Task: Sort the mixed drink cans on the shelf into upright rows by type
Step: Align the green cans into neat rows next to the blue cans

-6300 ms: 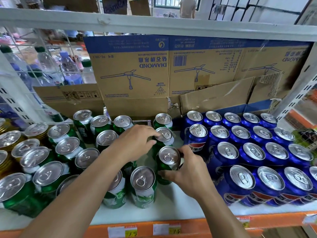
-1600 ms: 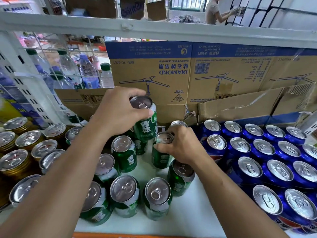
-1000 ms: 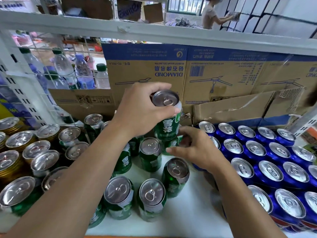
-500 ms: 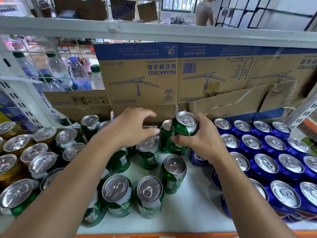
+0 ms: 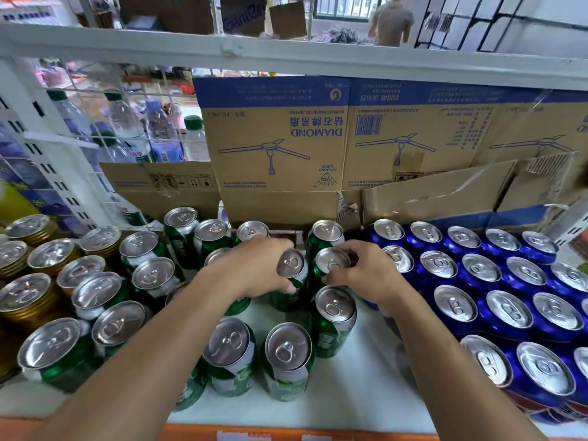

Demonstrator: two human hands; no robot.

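Both hands are busy in the middle of the shelf [image 5: 366,380]. The left hand [image 5: 251,268] has its grip closed round the first green can [image 5: 291,264], thumb on the near side. The right hand [image 5: 369,275] has its grip closed round the second green can [image 5: 332,261], just beside the first. Both cans stand up straight and seem to sit on the shelf.

The blue cans [image 5: 477,268] stand in neat rows on the right, and the gold cans [image 5: 25,292] are on the left. The front green cans [image 5: 229,342] are loose and lean a bit.

This looks like the lining-up step for the green ones. Next, I think the two held cans need to be pushed close together — tops up, not bumping the blue cans. After that, the front green cans need rows too.
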